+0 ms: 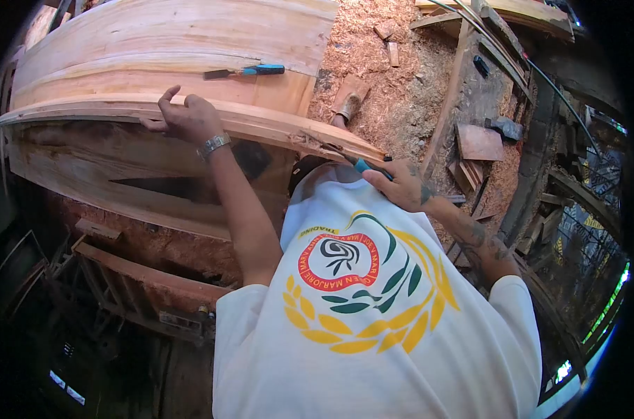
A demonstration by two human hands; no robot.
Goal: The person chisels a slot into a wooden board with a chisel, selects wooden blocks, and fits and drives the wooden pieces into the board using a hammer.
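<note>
A long, curved wooden strip (261, 120) runs across the view on its edge. My left hand (191, 117), with a metal watch on its wrist, is at the strip's left part with its fingers apart and nothing held. Near the strip's right end, my right hand (398, 183) is closed around the blue handle of a chisel (363, 165). Its blade points left toward a rough, chipped patch (315, 143) on the strip; whether it touches the wood I cannot tell. A second chisel (261, 70) with a blue and black handle lies on the wide board behind.
The wide pale wooden board (170, 35) fills the upper left. Wood shavings (414, 91) cover the ground beyond, with small offcuts (393, 54) among them. At right lie a flat wood block (479, 142), a small black object (481, 66) and several beams.
</note>
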